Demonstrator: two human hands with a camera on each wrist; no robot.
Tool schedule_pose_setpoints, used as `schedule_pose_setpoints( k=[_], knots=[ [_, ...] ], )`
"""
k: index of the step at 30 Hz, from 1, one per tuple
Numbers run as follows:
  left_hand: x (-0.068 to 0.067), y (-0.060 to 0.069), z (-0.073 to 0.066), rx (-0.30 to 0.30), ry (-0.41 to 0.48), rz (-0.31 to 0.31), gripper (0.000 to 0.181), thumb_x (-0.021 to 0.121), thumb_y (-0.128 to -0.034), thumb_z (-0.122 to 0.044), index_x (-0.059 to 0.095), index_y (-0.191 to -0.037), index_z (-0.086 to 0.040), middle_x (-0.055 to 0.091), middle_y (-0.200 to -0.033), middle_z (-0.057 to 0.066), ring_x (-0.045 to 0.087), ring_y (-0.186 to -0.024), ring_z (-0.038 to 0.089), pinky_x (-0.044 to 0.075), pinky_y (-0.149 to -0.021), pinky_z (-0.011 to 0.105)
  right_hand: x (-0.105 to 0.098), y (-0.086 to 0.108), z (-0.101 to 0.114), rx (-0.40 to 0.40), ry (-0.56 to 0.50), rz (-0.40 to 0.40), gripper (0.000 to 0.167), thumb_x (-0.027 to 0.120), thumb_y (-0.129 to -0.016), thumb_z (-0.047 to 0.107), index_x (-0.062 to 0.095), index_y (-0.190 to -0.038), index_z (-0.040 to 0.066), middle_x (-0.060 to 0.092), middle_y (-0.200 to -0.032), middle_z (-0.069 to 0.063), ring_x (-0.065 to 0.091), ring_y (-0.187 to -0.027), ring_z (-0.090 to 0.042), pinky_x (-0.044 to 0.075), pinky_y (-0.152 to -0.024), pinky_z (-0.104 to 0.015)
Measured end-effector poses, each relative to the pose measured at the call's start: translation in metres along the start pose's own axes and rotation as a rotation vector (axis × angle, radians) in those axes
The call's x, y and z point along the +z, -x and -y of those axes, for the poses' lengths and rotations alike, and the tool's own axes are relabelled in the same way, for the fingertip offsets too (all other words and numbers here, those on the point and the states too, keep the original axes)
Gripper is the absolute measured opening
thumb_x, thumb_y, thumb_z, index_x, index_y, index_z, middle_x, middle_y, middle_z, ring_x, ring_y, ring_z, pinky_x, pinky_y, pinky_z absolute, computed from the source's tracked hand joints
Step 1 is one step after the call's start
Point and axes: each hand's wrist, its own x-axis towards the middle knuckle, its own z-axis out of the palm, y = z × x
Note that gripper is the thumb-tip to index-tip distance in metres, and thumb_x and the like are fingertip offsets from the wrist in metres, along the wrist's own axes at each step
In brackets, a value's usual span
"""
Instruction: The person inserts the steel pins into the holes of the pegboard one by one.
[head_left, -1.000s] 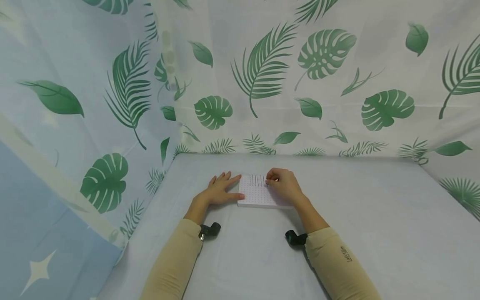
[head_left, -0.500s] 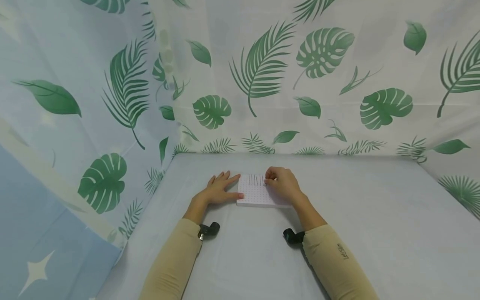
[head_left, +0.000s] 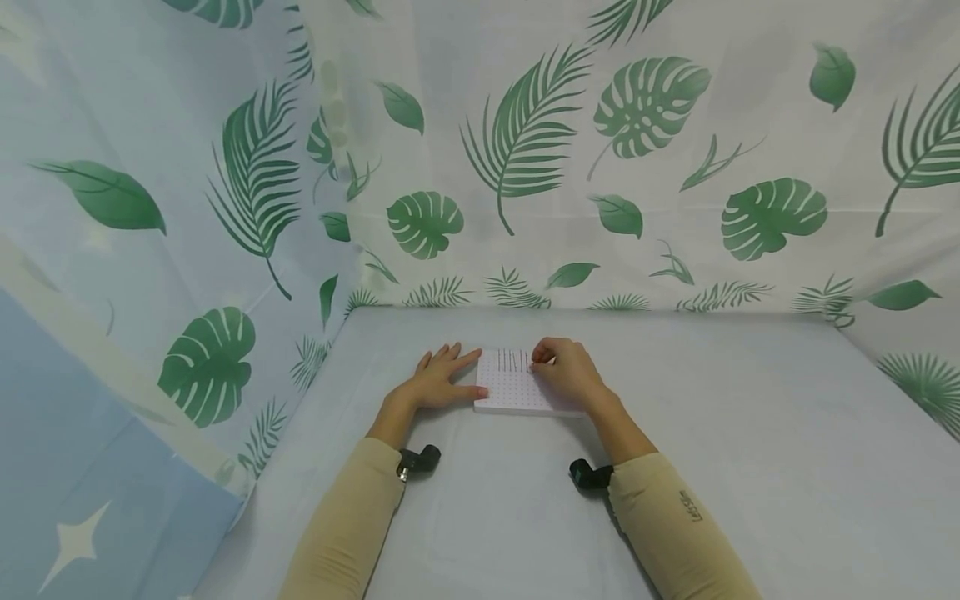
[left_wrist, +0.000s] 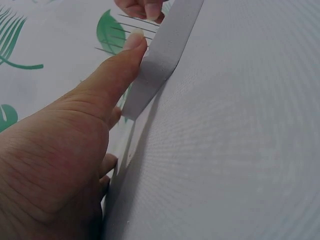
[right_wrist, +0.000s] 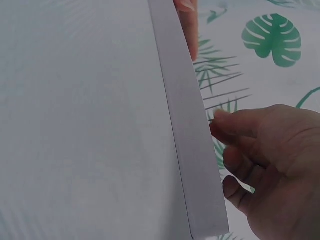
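A white board (head_left: 517, 395) with a grid of small holes lies on the table. Several thin dark pins (head_left: 513, 360) stand in a row near its far edge; in the right wrist view the thin dark pins (right_wrist: 227, 93) stick out past the board's side. My left hand (head_left: 438, 383) rests at the board's left edge, fingers spread and the thumb (left_wrist: 117, 67) on the rim. At the right end of the row my right hand (head_left: 567, 369) pinches a thin dark pin between thumb and forefinger, mostly hidden by the fingertips. Its other fingers (right_wrist: 240, 165) are curled.
A pale cloth covers the table (head_left: 495, 500). Behind it hangs a white curtain (head_left: 540, 258) with green leaves, and a similar curtain (head_left: 187, 275) closes the left side. Black wrist cameras (head_left: 592, 477) stick out from both sleeves.
My right hand's fingers shift slightly at the end of the pin row. The left hand and the board hold their places, while the head view sways a little.
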Motion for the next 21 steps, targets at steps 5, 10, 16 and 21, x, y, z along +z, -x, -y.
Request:
schedule_pose_setpoints(
  k=[5,10,16,21],
  knots=[
    [0.000,0.000,0.000,0.001,0.005,-0.007,0.094,0.063,-0.0887,-0.075,0.029,-0.165,-0.033,0.013,-0.175,0.016,0.005,-0.163,0.037,-0.001,-0.130,0.059,-0.010,0.001,-0.003,0.023,-0.008,0.042,0.017,0.074,-0.094,0.011,0.072,-0.110,0.006,0.076,-0.104,-0.009,0.069,-0.092,-0.025,0.055,-0.087,-0.046],
    [0.001,0.001,0.000,-0.007,0.010,-0.009,0.094,0.063,-0.0879,-0.076,0.029,-0.165,-0.034,0.013,-0.175,0.015,0.005,-0.163,0.036,-0.002,-0.130,0.059,-0.023,0.002,-0.007,0.018,-0.001,-0.007,0.020,0.075,-0.095,0.013,0.072,-0.112,0.003,0.077,-0.105,-0.011,0.067,-0.087,-0.024,0.053,-0.081,-0.039],
    [0.002,0.002,0.002,-0.012,0.019,-0.014,0.094,0.064,-0.0874,-0.076,0.030,-0.165,-0.034,0.013,-0.175,0.014,0.004,-0.163,0.036,-0.003,-0.130,0.058,-0.039,0.004,-0.014,0.005,0.012,-0.059,0.022,0.073,-0.097,0.016,0.072,-0.113,0.001,0.077,-0.106,-0.014,0.066,-0.085,-0.024,0.051,-0.073,-0.032],
    [0.002,0.000,0.002,0.011,0.006,-0.015,0.093,0.063,-0.0891,-0.074,0.029,-0.165,-0.033,0.013,-0.175,0.015,0.005,-0.163,0.037,-0.002,-0.130,0.059,-0.053,0.009,-0.020,0.038,0.013,-0.073,0.021,0.072,-0.098,0.020,0.072,-0.111,0.003,0.076,-0.109,-0.016,0.066,-0.086,-0.026,0.051,-0.071,-0.032]
  ],
)
